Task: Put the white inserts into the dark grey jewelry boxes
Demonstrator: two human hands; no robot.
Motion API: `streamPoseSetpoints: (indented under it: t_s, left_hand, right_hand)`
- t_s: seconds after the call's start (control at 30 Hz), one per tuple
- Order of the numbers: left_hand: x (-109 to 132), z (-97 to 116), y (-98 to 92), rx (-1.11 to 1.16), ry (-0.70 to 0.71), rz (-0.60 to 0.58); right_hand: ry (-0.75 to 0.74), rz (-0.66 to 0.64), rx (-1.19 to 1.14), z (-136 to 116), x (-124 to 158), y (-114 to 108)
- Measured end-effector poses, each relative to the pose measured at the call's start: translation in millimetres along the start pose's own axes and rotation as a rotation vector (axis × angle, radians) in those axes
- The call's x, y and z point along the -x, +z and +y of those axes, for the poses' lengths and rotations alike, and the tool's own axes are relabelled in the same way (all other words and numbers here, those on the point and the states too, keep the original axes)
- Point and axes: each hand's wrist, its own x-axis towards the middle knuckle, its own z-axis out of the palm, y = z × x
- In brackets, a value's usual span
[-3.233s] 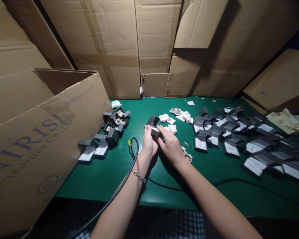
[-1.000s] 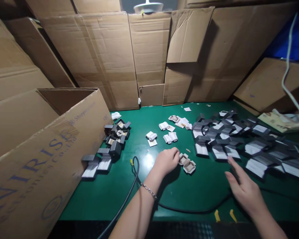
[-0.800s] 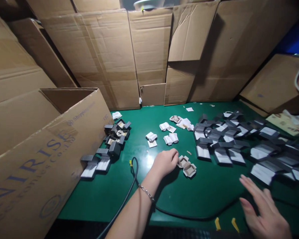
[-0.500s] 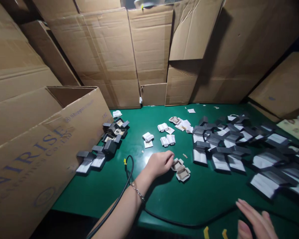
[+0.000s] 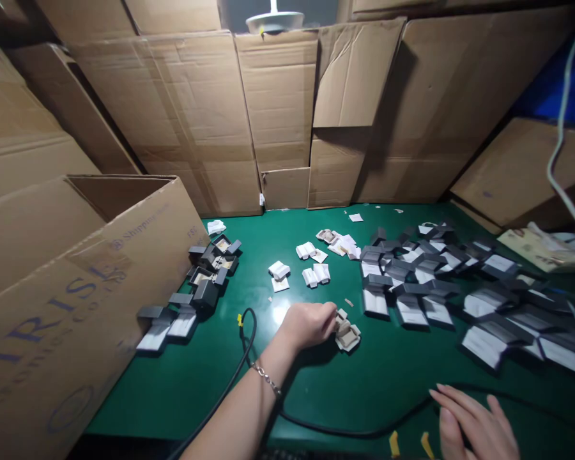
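Observation:
My left hand [image 5: 309,327], with a chain bracelet at the wrist, is closed at the left side of an unfolded small box insert [image 5: 349,337], white outside and grey-beige inside. Its fingers hide part of the insert, and what they pinch is hidden. Over the front right of the table my right hand [image 5: 476,418] has its fingers stretched out and holds nothing visible. A black cable [image 5: 345,434] passes between the hands and loops up beside my left forearm. More folded white inserts [image 5: 278,271] lie beyond the left hand.
Rows of open dark-lidded small boxes [image 5: 416,287] cover the right side of the green table [image 5: 388,358]. Several dark boxes [image 5: 206,291] stand left, beside a large carton [image 5: 100,275]. Cardboard walls [image 5: 191,121] close off the back. Yellow prongs [image 5: 393,442] show at the front edge.
The view has tilted up and turned slightly right. My left hand has shifted a little over the insert and covers more of it. My right hand shows more fully, its fingers still stretched.

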Motion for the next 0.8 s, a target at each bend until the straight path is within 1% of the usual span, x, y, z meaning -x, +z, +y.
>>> streamPoseSetpoints:
  t_s: [0.1, 0.23, 0.3, 0.47, 0.67, 0.8]
  left_hand:
    - [-1, 2, -0.7, -0.004, 0.025, 0.013]
    - [0, 6, -1.3, 0.103, 0.011, 0.045]
    - [0, 7, -0.7, 0.127, 0.016, 0.032]
    - [-1, 9, 1.6, 0.200, 0.034, 0.029]
    - [-1, 9, 1.6, 0.204, 0.041, 0.015]
    - [-2, 9, 1.9, 0.222, 0.059, 0.032]
  right_hand:
    - [-0.028, 0.020, 0.020, 1, -4, 0]
    - [-0.027, 0.016, 0.034, -1, -9, 3]
    - [-0.008, 0.006, 0.051, -2, -11, 5]
    - [0.110, -0.033, 0.095, 0, -10, 10]
    - [0.130, -0.098, 0.096, 6, -6, 13]
    - [0.148, -0.105, 0.113, 6, -6, 13]
